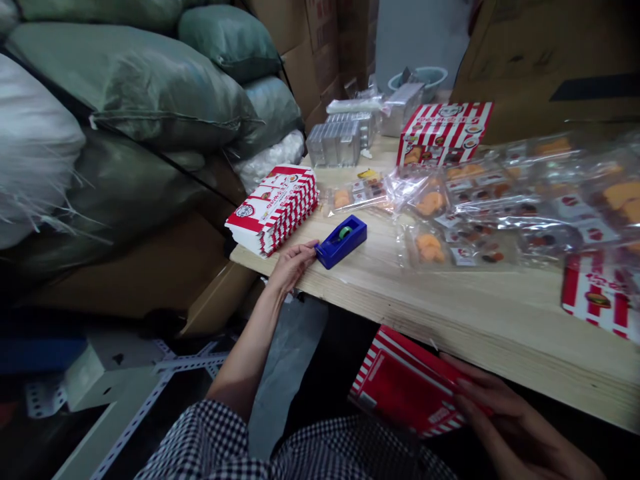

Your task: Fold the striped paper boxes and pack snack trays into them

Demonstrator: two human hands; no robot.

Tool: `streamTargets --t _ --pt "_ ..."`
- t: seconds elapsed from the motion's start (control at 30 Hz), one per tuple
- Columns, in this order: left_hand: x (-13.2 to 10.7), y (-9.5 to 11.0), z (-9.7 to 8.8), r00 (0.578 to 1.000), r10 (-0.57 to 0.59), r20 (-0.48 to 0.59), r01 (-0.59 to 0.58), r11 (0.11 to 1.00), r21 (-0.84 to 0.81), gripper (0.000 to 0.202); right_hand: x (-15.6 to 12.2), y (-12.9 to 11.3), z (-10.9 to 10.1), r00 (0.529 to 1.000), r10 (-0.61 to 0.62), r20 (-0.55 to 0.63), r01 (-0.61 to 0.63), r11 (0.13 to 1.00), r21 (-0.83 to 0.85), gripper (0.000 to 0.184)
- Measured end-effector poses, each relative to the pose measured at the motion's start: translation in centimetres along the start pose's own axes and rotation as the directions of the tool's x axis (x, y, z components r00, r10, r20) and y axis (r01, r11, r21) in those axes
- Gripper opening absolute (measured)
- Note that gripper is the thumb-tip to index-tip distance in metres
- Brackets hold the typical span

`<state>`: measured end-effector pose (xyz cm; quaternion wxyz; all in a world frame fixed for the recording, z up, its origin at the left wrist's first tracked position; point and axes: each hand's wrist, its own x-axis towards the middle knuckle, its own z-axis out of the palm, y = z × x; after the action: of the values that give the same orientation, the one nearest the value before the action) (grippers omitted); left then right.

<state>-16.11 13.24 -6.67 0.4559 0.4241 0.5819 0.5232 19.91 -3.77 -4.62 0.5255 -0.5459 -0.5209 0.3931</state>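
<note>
My left hand (pixel 294 268) reaches to the table edge, its thumb and fingers pinched at the cutter end of a blue tape dispenser (pixel 345 241). A small green roll core shows inside the dispenser. The tape end between my fingertips is too fine to see clearly. Low in front of me, below the table edge, my right hand (pixel 495 400) grips a red and white striped carton (pixel 400 383), folded flat or nearly so and tilted. Beyond my left hand stands a stack of flat striped cartons (pixel 275 203).
Clear plastic packs with orange pieces (pixel 430 247) cover the right of the wooden table (pixel 360 293). An upright striped box (pixel 445 133), clear plastic cases (pixel 335 140) and a bowl (pixel 435 75) stand farther back. Stuffed sacks (pixel 130 80) pile up at left. Another striped carton (pixel 597 293) lies at right.
</note>
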Motion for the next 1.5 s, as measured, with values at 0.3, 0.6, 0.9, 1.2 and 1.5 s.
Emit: streamTargets --t 0.3,0.6,0.9,1.2,1.5 --pt "-3.8 -0.6 1.5 0.966 0.143 -0.217 -0.107 0.980 0.169 0.024 0.0 -2.8 0.7 0.991 -0.091 -0.098 0.087 0.996 -0.036 0.016" --pt "-19.1 6.5 11.4 0.992 -0.073 0.103 0.089 0.984 -0.155 0.035 -1.7 -1.2 2.2 0.896 -0.426 0.126 0.444 0.868 -0.222 0.045" --pt "-18.9 4.0 12.5 0.952 -0.279 0.127 0.306 0.893 -0.331 0.078 -1.6 0.5 2.8 0.797 -0.563 0.220 0.602 0.772 -0.203 0.065" --pt "-16.3 2.5 11.8 0.999 -0.049 0.015 0.048 0.998 0.049 0.058 -0.3 -3.0 2.4 0.952 -0.306 -0.001 0.305 0.947 -0.106 0.033" --pt "-13.9 3.3 10.9 0.924 -0.109 0.366 0.092 0.994 0.063 0.021 2.4 -2.1 0.7 0.994 0.043 0.098 -0.043 0.999 0.002 0.031"
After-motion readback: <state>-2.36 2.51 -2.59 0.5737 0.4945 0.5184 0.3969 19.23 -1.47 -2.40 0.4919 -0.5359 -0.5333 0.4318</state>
